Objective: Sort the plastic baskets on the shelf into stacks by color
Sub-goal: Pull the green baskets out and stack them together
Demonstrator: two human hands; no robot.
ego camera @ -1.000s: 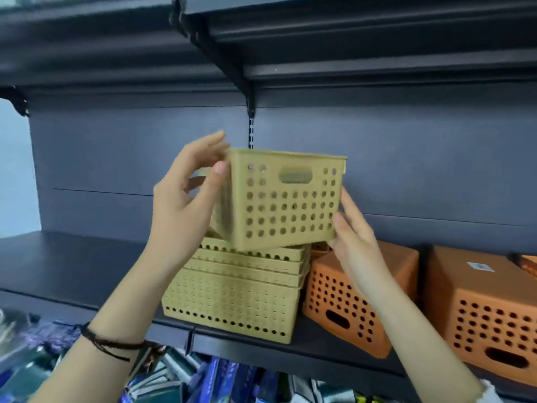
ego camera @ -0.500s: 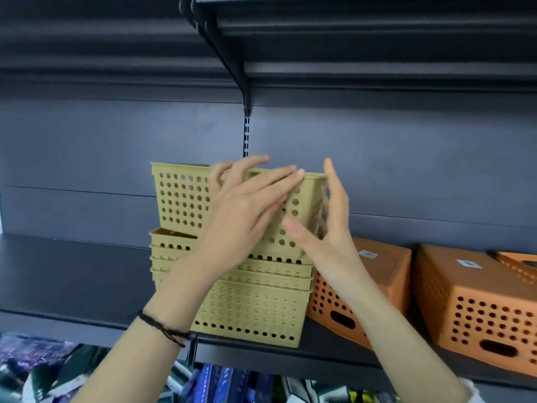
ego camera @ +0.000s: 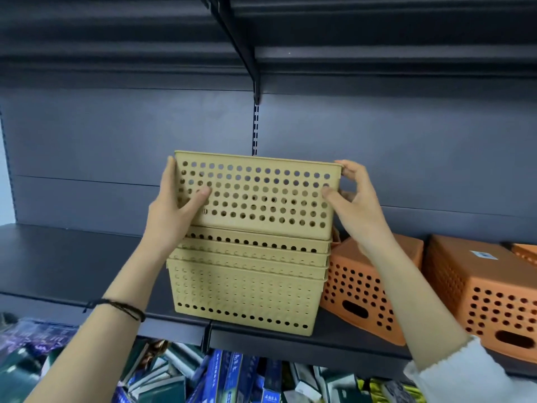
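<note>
A yellow perforated basket (ego camera: 258, 196) sits upright in the top of a stack of nested yellow baskets (ego camera: 247, 292) on the dark shelf (ego camera: 58, 266). My left hand (ego camera: 174, 210) grips its left end, thumb on the front wall. My right hand (ego camera: 354, 205) holds its right end at the rim. Right of the stack, an orange basket (ego camera: 360, 289) lies upside down, tilted against the yellow stack. A second upside-down orange basket (ego camera: 482, 289) stands further right, with a white label on its base.
Part of a third orange basket (ego camera: 526, 253) shows at the far right edge. An upper shelf and bracket (ego camera: 241, 45) hang overhead. Below the shelf lies a heap of boxed goods (ego camera: 226, 376). The shelf's left part is bare dark board.
The yellow basket was turned so its long side faces me and lowered into the stack. My hands moved from its front to its two ends.
</note>
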